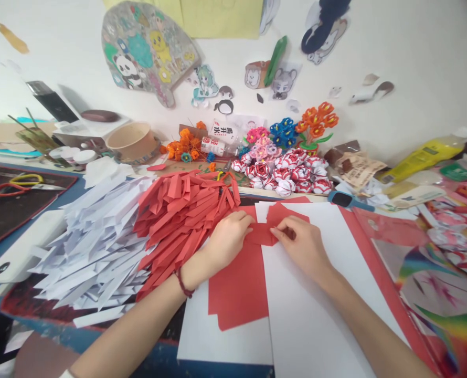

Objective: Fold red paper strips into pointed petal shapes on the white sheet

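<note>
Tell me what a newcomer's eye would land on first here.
Probably the heaped, folded red paper strips, left of centre, beside the white paper strips. Next, the left hand and right hand, holding a red paper piece between them near the middle. Then the red-and-white flowers clustered behind, near the wall.

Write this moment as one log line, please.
left hand: holds red paper piece | right hand: pinches its other end | at left: folded red strips, folded white strips
</note>
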Demonstrator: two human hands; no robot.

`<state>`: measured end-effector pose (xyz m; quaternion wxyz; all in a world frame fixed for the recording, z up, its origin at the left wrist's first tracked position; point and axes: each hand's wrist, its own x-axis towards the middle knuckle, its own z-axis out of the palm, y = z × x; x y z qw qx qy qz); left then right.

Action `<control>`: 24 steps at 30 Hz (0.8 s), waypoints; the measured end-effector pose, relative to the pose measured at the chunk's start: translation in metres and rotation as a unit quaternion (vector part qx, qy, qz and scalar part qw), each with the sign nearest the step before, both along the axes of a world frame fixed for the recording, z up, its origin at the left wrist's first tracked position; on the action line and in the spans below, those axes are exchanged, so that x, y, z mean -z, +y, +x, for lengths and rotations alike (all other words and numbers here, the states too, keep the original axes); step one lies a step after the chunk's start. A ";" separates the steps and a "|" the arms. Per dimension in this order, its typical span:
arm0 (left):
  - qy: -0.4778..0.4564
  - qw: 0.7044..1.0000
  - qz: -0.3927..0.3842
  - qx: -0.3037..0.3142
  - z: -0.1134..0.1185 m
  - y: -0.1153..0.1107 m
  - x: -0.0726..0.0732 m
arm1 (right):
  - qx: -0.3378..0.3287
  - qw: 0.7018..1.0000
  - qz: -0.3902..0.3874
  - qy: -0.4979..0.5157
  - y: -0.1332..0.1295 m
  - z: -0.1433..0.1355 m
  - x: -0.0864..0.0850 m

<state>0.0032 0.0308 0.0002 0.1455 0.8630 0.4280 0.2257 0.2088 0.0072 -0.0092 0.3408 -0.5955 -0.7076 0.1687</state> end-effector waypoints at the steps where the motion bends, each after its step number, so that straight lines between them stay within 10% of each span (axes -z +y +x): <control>1: 0.001 1.000 -0.001 0.001 0.000 -0.001 0.000 | -0.001 1.000 0.002 0.004 0.000 0.000 0.000; 24: -0.090 0.994 -0.060 0.008 0.000 0.001 0.005 | -0.038 0.996 0.017 -0.080 -0.003 0.006 -0.001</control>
